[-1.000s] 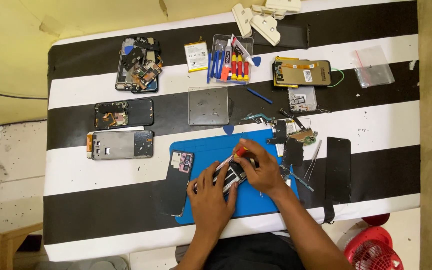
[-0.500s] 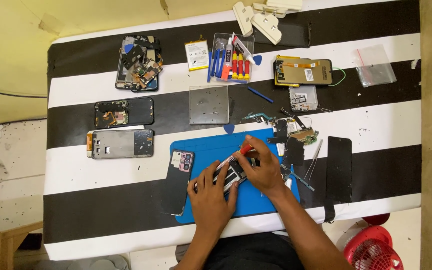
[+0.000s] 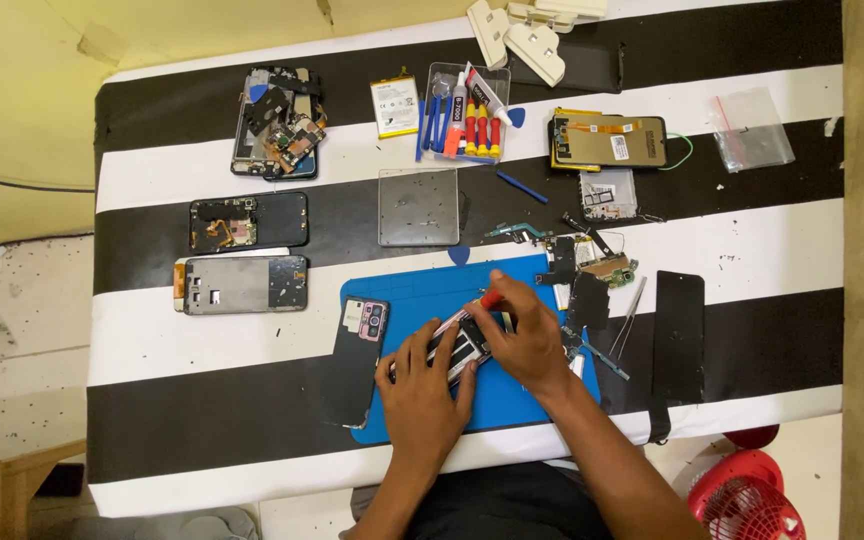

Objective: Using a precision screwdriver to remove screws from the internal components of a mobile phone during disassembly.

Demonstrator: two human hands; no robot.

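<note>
Our left hand point(image 3: 430, 385) pins the opened phone point(image 3: 459, 345), right hand point(image 3: 524, 338) pinching the red screwdriver point(image 3: 490, 298); tip slip could gouge the board.

A phone repair bench is showing itself here. A blue work mat point(image 3: 422, 290) is lying on a black-and-white striped table point(image 3: 152, 330). Above the mat, a tray of red-handled screwdrivers point(image 3: 464, 115) is sitting; to the mat's left, opened phone bodies point(image 3: 242, 285) are lying; to its right, loose circuit boards point(image 3: 602, 265) are scattering.
</note>
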